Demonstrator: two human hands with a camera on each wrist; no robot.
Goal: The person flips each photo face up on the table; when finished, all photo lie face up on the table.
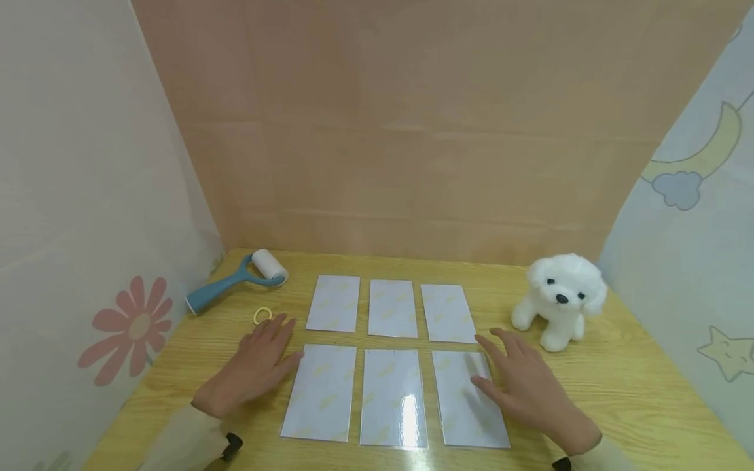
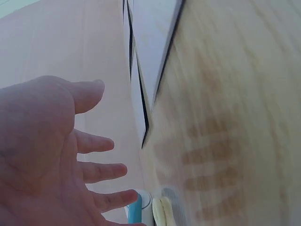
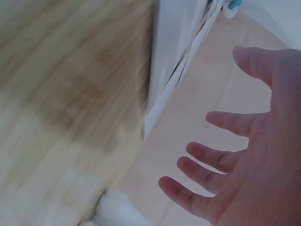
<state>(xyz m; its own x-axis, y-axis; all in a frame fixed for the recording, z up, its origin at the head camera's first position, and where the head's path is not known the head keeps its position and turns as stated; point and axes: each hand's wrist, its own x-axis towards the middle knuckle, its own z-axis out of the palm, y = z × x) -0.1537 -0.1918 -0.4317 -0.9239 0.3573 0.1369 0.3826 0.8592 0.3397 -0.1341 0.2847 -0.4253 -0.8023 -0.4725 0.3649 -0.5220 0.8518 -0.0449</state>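
Observation:
White cards with faint yellow marks lie flat in two rows of three. The near row holds a left card (image 1: 321, 396), a middle card (image 1: 389, 386) and a right card (image 1: 462, 402). Behind it are the far left card (image 1: 334, 303), far middle card (image 1: 393, 307) and far right card (image 1: 448, 314). My left hand (image 1: 262, 360) has its fingers spread beside the near left card, holding nothing; the left wrist view shows its bare palm. Over the right edge of the near right card reaches my right hand (image 1: 524, 389), its fingers apart and the palm bare.
A blue-handled lint roller (image 1: 218, 291) with a white roll lies at the back left. Just beyond my left fingertips is a small yellow ring (image 1: 255, 316). A white plush dog (image 1: 565, 288) stands at the right. Cloth walls enclose the wooden table (image 1: 618, 386).

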